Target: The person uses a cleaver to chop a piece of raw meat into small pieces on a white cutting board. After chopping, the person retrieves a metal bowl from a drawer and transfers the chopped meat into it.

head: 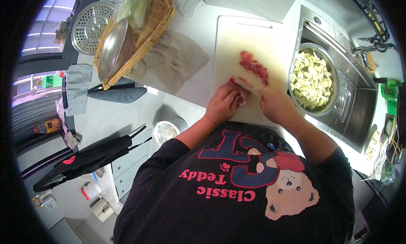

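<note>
A white cutting board (230, 50) lies before me on the counter. On it, my left hand (223, 101) grips a piece of raw red meat (243, 94) with fingers curled over its top. My right hand (277, 106) is curled at the board's right side, close to the meat, its thumb side towards the left hand. Whatever it may hold is not visible; no blade or handle can be made out. Cut raw meat pieces (253, 67) lie in a slanting row farther up the board. A faint red smear shows between the row and the held piece.
Right of the board, a metal bowl of cut cauliflower (312, 80) stands in a steel sink (356, 114) with a faucet (361, 52). To the left are a wicker basket (165, 18) with a metal strainer (112, 52), a cloth (177, 60), and a perforated steamer plate (92, 28). A bin (169, 129) stands below.
</note>
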Available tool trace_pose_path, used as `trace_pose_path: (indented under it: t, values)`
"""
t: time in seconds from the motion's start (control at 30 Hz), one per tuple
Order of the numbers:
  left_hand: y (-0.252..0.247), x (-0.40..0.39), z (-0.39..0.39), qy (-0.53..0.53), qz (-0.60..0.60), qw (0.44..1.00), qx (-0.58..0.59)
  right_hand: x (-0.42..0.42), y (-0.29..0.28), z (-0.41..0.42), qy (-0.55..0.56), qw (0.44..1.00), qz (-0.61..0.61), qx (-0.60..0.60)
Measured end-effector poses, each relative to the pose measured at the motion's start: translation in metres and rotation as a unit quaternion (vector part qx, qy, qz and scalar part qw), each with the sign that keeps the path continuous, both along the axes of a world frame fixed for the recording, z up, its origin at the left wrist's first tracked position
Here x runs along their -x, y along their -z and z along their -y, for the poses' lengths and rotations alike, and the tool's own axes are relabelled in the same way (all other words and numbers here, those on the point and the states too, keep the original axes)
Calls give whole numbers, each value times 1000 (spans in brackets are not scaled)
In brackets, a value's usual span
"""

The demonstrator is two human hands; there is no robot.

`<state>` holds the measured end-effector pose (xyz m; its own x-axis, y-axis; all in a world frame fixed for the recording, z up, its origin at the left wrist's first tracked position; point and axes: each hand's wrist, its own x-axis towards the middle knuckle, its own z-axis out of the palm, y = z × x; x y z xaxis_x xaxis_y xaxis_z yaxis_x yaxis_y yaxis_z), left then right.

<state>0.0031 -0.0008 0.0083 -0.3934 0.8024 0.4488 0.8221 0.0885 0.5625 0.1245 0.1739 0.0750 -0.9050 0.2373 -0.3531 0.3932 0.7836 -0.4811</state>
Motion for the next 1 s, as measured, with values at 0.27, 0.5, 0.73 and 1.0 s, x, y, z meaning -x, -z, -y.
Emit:
trace_pose_path:
  t: [0.27, 0.5, 0.73, 1.0]
  values:
    - [0, -2, 1, -17, 13, 1000, 5, -35, -19, 16, -9, 997, 71, -28]
    - [0, 0, -1, -17, 14, 1000, -1, -11, -11, 24, -11, 1000, 23, 10]
    - [5, 1, 0, -14, 18, 1000, 7, -25, -14, 23, 1, 1000, 17, 27]
    - [4, -2, 3, -13, 24, 999, 20, -19, -21, 17, -4, 996, 89, 18]
